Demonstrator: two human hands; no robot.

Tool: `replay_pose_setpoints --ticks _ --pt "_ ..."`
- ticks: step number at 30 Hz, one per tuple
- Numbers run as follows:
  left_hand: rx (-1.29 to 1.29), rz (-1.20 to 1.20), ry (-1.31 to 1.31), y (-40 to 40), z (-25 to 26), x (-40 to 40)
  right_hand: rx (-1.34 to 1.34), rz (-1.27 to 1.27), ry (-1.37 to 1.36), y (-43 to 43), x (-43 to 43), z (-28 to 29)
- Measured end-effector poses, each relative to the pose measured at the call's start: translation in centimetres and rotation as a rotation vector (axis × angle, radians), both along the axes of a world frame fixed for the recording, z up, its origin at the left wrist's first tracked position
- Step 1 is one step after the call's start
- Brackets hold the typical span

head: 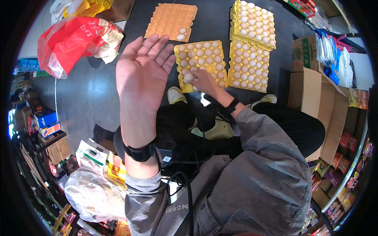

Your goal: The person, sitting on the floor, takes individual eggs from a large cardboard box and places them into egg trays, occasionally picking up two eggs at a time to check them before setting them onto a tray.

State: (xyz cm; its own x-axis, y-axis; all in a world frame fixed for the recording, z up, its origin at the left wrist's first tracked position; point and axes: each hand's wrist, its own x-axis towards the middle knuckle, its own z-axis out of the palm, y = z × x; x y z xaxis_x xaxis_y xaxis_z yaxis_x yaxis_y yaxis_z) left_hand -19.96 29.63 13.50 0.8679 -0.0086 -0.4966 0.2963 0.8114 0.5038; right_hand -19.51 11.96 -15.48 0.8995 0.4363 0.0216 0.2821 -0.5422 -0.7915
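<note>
My left hand (144, 70) is raised near the camera, palm up with its fingers apart, and holds nothing. My right hand (203, 81) grips an egg (189, 78) over the near left part of a yellow egg tray (177, 56) full of eggs in most of the cups that show. The hand hides some cups. Beyond it, an orange egg tray (169, 20) holds two eggs (181, 34) at its near right corner. To the right lies another yellow tray of eggs (249, 65), and behind it a stack of yellow trays (256, 23) with eggs on top.
A red plastic bag (79, 44) stands at the upper left. Open cardboard boxes (322, 109) and shelves of packets are on the right. A clear plastic bag (94, 194) lies at the lower left. My shoes (176, 96) are close to the near edges of the trays.
</note>
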Motion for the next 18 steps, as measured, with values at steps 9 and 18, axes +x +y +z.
replay_pose_setpoints --ticks 9,18 --pt "-0.077 -0.033 -0.132 0.9 0.0 -1.2 -0.396 0.111 -0.318 2.5 -5.7 -13.3" --pt "-0.067 -0.089 -0.117 0.4 -0.1 -1.3 -0.614 0.024 -0.35 5.0 -6.0 -15.2"
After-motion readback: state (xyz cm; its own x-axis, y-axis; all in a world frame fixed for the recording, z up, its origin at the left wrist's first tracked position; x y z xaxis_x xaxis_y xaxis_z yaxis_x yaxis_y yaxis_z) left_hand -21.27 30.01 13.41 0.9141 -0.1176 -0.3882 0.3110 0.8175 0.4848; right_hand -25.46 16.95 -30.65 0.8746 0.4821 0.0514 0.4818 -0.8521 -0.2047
